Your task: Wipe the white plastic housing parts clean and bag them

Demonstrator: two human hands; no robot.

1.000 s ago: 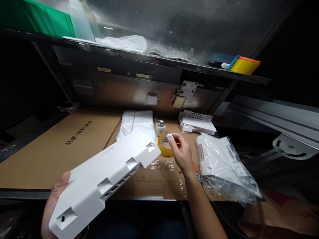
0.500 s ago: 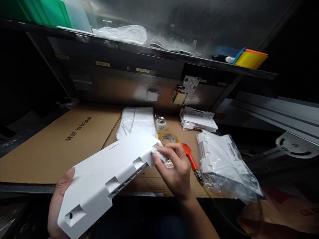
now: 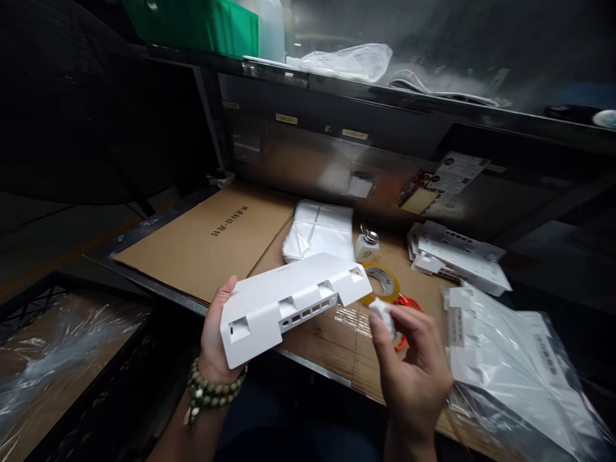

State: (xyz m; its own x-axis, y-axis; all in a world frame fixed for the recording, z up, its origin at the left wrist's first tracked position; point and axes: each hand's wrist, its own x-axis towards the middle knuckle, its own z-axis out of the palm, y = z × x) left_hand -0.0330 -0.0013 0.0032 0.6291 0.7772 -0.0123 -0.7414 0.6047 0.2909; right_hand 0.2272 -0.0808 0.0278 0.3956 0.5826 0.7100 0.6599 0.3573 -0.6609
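Observation:
My left hand (image 3: 217, 330) grips the left end of a white plastic device housing (image 3: 269, 295), thumb on its top face. The housing is tilted above the front edge of the bench, its row of port openings turned toward me. To the right, my right hand (image 3: 416, 366) pinches a small white wad of cloth or tissue (image 3: 384, 316) between thumb and fingers, apart from the housing. Behind that wad lies a red-handled tool (image 3: 407, 311), partly hidden by the fingers. A roll of yellowish tape (image 3: 385, 280) rests just beyond the housing's right end.
Flat white bags (image 3: 322, 224) lie behind the housing, beside a pump bottle (image 3: 367, 244). White housings (image 3: 457, 253) and a bagged one (image 3: 510, 353) occupy the right. Flat cardboard (image 3: 202, 244) covers the left. A black crate (image 3: 129, 340) with plastic film stands lower left.
My right hand has moved off the housing's right end with the white wad. The housing has shifted and turned in my left hand. The view has swung left.

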